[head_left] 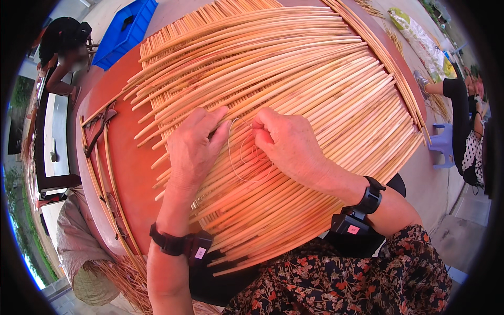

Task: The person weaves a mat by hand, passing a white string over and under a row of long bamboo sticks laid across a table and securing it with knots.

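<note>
Many peeled, light-brown sticks point(315, 113) lie side by side across a reddish tabletop, fanned slightly and overlapping at their left ends. My left hand point(193, 147) rests over their left part, its thumb and forefinger closed at a thin pale cord point(231, 152). Just right of it, my right hand point(291, 144) is closed, thumb against curled fingers, with the cord running to its fingertips. Between the hands the cord hangs in loose loops over the sticks. Fingertip contact is partly hidden. A dark strapped device sits on each of my wrists.
Pruning shears point(98, 126) and long thin sticks lie at the table's left side point(126, 173). Eyeglasses point(116, 215) rest there too. Beyond are a blue crate point(126, 31), a purple stool point(442, 144), a grey sack point(79, 247) and two people, one on each side.
</note>
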Demonstrator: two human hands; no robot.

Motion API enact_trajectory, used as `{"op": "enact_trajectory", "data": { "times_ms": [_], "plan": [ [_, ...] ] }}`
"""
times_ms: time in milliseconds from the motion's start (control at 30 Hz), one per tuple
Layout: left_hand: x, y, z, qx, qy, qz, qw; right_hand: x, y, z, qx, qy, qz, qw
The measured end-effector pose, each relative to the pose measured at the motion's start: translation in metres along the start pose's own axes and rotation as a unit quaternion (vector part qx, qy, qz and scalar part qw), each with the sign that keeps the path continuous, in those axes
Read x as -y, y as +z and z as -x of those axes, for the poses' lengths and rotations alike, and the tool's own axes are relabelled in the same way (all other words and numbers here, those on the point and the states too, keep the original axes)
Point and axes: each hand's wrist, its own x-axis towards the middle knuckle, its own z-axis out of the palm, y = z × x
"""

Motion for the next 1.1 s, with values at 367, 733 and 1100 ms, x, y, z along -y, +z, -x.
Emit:
{"op": "enact_trajectory", "data": {
  "times_ms": [367,733,1100],
  "plan": [
    [-0.0015,-0.001,-0.0001,0.0,-0.002,-0.003,1.0,0.0027,0.0015,0.0,0.002,0.001,0.023,1.0],
    [-0.0009,-0.0005,0.0011,-0.001,0.026,-0.031,0.999,0.003,0.003,0.0004,0.003,-0.003,0.03,1.0],
    [-0.0014,-0.0024,0.0008,0.017,0.058,-0.077,0.995,0.004,0.0026,0.0004,0.003,-0.001,0.035,0.999]
  ]
}}
